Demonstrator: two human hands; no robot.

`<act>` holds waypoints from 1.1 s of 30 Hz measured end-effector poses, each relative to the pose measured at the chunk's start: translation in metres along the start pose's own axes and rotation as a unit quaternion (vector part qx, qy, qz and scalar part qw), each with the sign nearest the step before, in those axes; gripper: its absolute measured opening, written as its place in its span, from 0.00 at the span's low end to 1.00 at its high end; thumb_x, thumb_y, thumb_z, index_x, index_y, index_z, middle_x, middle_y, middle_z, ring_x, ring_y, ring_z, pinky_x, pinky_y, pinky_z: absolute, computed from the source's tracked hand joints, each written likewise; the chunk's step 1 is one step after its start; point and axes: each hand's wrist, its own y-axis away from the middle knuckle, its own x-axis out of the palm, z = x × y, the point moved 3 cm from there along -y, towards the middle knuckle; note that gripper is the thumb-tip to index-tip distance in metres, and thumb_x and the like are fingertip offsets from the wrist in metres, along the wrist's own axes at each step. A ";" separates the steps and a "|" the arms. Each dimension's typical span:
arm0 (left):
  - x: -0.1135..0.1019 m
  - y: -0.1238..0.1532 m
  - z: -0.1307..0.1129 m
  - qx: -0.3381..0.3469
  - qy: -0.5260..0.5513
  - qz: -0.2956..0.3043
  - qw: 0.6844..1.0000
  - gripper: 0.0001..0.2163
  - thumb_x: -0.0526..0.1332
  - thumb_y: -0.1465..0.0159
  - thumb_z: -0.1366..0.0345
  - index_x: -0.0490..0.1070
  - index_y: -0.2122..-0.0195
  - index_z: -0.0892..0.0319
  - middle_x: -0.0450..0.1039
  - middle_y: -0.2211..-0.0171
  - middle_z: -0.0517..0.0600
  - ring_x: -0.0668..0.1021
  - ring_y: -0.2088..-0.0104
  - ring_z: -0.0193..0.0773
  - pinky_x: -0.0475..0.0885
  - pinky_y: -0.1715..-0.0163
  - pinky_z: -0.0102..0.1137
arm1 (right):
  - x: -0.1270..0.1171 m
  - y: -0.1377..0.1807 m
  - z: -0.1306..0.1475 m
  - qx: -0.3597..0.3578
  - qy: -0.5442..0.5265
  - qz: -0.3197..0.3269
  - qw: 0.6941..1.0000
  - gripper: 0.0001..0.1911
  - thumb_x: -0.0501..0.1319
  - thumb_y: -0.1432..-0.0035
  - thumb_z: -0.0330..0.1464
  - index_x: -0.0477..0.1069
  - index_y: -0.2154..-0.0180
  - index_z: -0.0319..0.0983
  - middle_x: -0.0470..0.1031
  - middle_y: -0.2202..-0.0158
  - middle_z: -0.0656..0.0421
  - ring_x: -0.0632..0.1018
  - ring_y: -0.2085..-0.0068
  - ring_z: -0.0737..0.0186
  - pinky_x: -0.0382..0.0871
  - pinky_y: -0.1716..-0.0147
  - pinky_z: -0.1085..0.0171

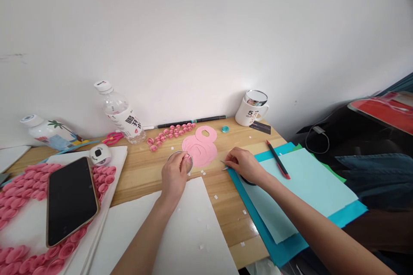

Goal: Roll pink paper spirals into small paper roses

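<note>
At left, we log a phone (72, 202) lying on pink paper flowers (34, 182). Next, our left hand (175, 175), fingers bunched, is at a round rimmed object (190, 166). Pink paper cutouts (200, 151) lie on the table (222, 210) between our hands. Our right hand (243, 165), fingers drawn narrow, covers part of some scissors (248, 181). With contacts hidden, we cannot tell whether either hand actually grips.
</note>
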 end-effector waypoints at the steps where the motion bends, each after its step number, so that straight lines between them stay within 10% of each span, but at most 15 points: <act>1: 0.000 0.000 0.000 -0.003 0.006 -0.001 1.000 0.10 0.51 0.39 0.66 0.72 0.63 0.58 0.75 0.65 0.52 0.75 0.64 0.38 0.69 0.63 0.32 | 0.001 0.001 0.000 -0.005 0.002 -0.003 1.000 0.06 0.56 0.47 0.30 0.68 0.75 0.38 0.70 0.71 0.57 0.71 0.70 0.64 0.61 0.71 0.66; 15: 0.000 0.000 -0.022 -0.180 0.360 0.084 0.912 0.11 0.61 0.46 0.62 0.74 0.66 0.63 0.74 0.74 0.50 0.73 0.78 0.30 0.71 0.73 0.28 | 0.004 0.006 0.027 0.001 -0.266 0.036 0.963 0.07 0.54 0.46 0.35 0.64 0.72 0.38 0.68 0.73 0.60 0.71 0.71 0.65 0.65 0.71 0.65; 24: -0.008 -0.003 -0.011 -0.201 0.313 -0.031 0.928 0.11 0.62 0.48 0.62 0.76 0.67 0.63 0.71 0.79 0.46 0.67 0.81 0.28 0.68 0.77 0.25 | 0.037 -0.018 0.073 -0.048 -0.438 0.114 0.890 0.13 0.55 0.45 0.43 0.62 0.71 0.38 0.66 0.74 0.62 0.69 0.74 0.69 0.68 0.72 0.66; 33: -0.007 -0.002 -0.011 -0.204 0.297 -0.024 0.932 0.10 0.63 0.50 0.63 0.77 0.67 0.61 0.76 0.73 0.49 0.75 0.72 0.35 0.72 0.69 0.29 | 0.049 -0.017 0.077 -0.031 -0.471 0.123 0.873 0.18 0.55 0.47 0.48 0.60 0.73 0.39 0.66 0.77 0.63 0.69 0.77 0.69 0.66 0.75 0.66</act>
